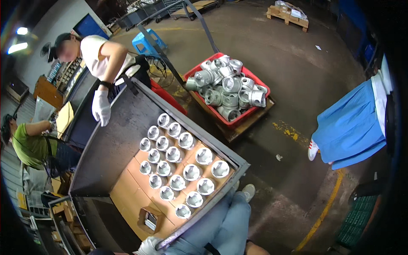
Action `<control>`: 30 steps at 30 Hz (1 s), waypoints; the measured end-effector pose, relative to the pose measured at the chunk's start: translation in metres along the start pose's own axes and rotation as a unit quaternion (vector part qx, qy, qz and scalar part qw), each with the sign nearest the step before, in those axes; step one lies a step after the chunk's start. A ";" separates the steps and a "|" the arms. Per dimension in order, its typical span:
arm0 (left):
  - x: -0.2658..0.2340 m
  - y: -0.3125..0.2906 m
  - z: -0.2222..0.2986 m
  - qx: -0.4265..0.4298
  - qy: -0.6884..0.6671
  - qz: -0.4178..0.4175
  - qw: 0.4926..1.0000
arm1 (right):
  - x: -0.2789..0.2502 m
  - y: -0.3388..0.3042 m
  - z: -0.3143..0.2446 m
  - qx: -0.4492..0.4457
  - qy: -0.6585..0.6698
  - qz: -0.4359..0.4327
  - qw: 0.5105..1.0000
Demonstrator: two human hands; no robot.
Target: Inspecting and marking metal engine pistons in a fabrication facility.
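with gloved left hand (148, 245) at rim of grey bin (102, 127), can't tell how open or whether gripping; can't see right hand. could topple pistons (174, 154) standing inside on cardboard (129, 180) by jolting it.

Was identifiable as a factory workshop from metal parts (231, 84) in a red crate (254, 78), a loaded wooden pallet (290, 19) and yellow floor lines (327, 211).

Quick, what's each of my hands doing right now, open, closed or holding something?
Left hand: gloved, by the near edge of the grey bin; grip cannot be told.
Right hand: not in view.
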State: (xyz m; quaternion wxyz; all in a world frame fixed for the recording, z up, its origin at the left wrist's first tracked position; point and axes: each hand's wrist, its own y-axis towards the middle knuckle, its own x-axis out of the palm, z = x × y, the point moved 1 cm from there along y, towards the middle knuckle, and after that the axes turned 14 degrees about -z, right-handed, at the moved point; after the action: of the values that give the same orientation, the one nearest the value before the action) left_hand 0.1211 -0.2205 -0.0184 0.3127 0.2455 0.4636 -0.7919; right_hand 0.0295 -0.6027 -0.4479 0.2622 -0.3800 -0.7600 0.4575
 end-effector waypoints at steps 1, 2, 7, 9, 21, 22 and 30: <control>0.000 0.001 0.002 0.017 0.002 -0.011 1.000 | 0.003 -0.004 0.010 -0.006 0.015 0.012 1.000; 0.000 -0.001 0.003 0.037 0.011 -0.019 0.999 | 0.005 -0.008 0.016 -0.017 0.031 0.034 0.999; 0.003 -0.013 0.004 0.005 -0.014 0.014 1.000 | -0.010 -0.058 0.011 -0.045 0.115 0.299 0.946; 0.004 -0.016 0.005 0.045 0.009 0.045 0.998 | -0.017 -0.102 -0.002 -0.011 0.083 0.393 0.916; 0.015 -0.008 -0.032 0.042 0.027 0.005 0.999 | 0.052 -0.311 -0.123 -0.275 0.081 0.599 0.748; 0.017 -0.007 -0.035 0.046 0.042 0.006 0.998 | 0.063 -0.315 -0.131 -0.321 0.045 0.594 0.736; 0.022 -0.003 -0.048 0.099 0.048 0.060 0.992 | 0.089 -0.368 -0.149 -0.433 0.203 0.589 0.651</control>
State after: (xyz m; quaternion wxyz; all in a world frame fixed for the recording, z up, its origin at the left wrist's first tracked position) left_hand 0.1084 -0.1823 -0.0532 0.3114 0.3407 0.3816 -0.8008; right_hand -0.0349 -0.5636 -0.0486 -0.1090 -0.9016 -0.4161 0.0457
